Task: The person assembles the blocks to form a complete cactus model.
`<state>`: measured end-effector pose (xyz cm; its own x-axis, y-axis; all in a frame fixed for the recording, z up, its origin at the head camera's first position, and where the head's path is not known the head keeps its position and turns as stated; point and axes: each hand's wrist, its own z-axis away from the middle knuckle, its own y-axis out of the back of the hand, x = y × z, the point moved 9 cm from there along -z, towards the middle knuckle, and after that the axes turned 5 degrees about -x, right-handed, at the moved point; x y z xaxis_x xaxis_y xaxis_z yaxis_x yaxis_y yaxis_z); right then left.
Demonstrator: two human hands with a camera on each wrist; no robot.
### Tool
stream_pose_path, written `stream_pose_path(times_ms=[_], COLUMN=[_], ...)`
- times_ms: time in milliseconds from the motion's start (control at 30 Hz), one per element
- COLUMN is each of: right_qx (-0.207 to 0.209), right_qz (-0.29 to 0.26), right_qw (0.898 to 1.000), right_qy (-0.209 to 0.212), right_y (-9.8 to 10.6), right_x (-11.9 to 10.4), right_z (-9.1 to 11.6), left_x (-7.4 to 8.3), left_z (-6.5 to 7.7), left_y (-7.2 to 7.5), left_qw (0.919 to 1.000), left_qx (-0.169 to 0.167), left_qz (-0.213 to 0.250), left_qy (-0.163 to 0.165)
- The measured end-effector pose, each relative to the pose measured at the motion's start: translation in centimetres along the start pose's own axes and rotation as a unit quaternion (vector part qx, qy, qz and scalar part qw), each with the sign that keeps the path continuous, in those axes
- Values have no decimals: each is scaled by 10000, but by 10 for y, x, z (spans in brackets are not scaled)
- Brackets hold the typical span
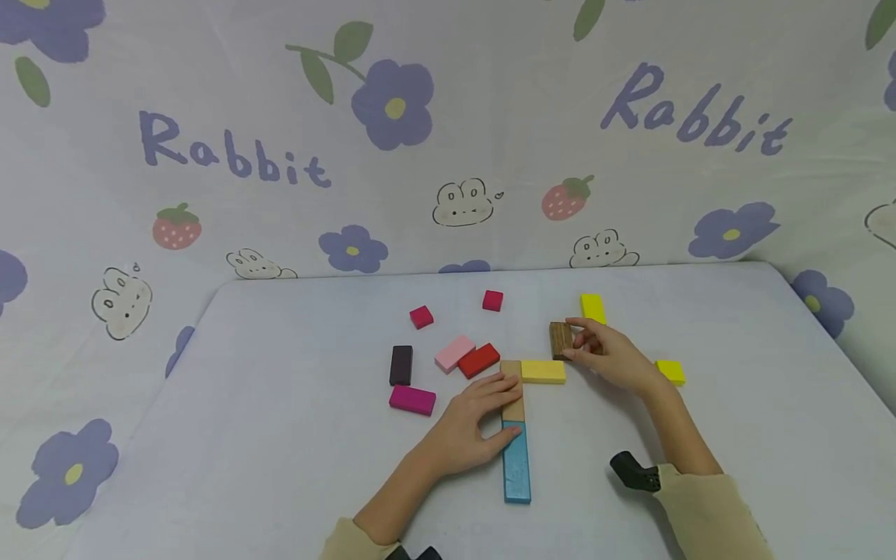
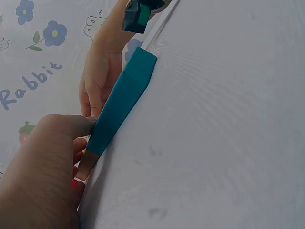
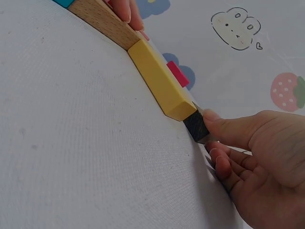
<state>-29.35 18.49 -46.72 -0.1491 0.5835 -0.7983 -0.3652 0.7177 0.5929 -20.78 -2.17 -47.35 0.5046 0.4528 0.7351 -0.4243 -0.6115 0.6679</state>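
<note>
My left hand (image 1: 467, 426) rests on a column of two blocks laid end to end. Its fingers touch the plain wooden block (image 1: 513, 408), and the thumb presses on the blue block (image 1: 516, 470) below. A pale yellow block (image 1: 543, 372) lies flat, pointing right from the wooden block's upper end. My right hand (image 1: 616, 359) pinches a dark brown wood-grained block (image 1: 558, 341) between thumb and index finger, just beyond the pale yellow block's right end. In the right wrist view, that brown block (image 3: 196, 126) appears against the pale yellow block's end (image 3: 162, 86).
Left of the column lie a red block (image 1: 479, 361), a pink block (image 1: 455, 354), a black block (image 1: 401, 365) and a magenta block (image 1: 412, 400). Two small red blocks (image 1: 493, 300) are farther back. Bright yellow blocks (image 1: 670, 372) lie around my right hand on the white table (image 1: 280, 467).
</note>
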Motion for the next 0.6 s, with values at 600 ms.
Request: stream_pose_path(times_ms=[600], right_qx=[-159], right_qz=[-22], right_qw=[9997], right_qy=[210], right_y=[-1], right_x=[-1], right_z=[2], left_x=[-1], left_z=[-1], left_y=[0], left_qw=[10000], left_qx=[14], left_qz=[22], left_qy=[-34])
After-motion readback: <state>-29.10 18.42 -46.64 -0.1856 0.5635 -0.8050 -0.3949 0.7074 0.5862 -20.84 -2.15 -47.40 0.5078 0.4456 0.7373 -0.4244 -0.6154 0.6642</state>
